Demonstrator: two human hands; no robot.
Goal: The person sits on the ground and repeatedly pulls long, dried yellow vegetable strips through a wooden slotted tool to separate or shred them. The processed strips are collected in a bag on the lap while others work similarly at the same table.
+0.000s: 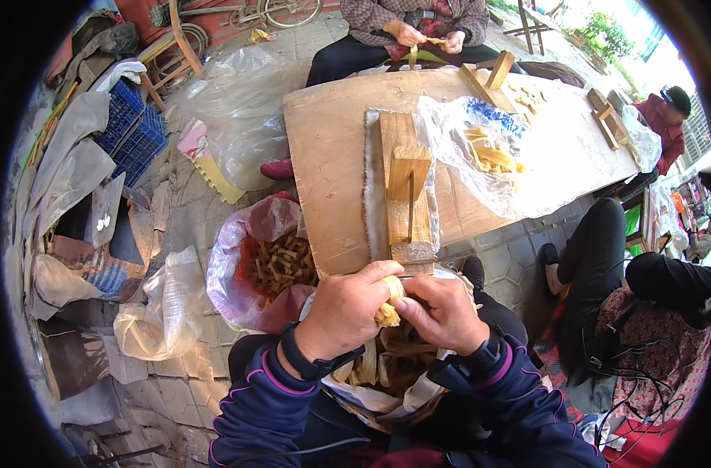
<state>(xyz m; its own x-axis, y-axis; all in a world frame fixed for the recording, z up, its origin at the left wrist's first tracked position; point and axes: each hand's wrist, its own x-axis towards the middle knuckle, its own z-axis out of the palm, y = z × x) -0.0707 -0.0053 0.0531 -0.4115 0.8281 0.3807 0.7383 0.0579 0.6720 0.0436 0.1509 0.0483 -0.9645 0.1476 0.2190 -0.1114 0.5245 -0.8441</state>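
Observation:
Between my left hand [344, 310] and my right hand [443, 310], a small roll of pale yellow pliable strip [389, 315] is gripped by the fingers of both. Beneath them, a lined container [411, 401] on my lap holds many loose flat strips [367, 362] of similar material. Just beyond my fingertips, a wooden jig [396, 134] lies on a cloth on the table. An upright wooden block [410, 169] stands on it, with a thin dark rod or slit along its front. What the strips are made of I cannot tell.
A wooden tabletop [326, 210] spans ahead, bearing a plastic bag [449, 128] with yellow strips [493, 155] and another wooden jig [489, 85]. To the left stands a bag [233, 304] of short knotted pieces [279, 260]. Across the table a person's hands [408, 35] hold a strip. Others sit at right.

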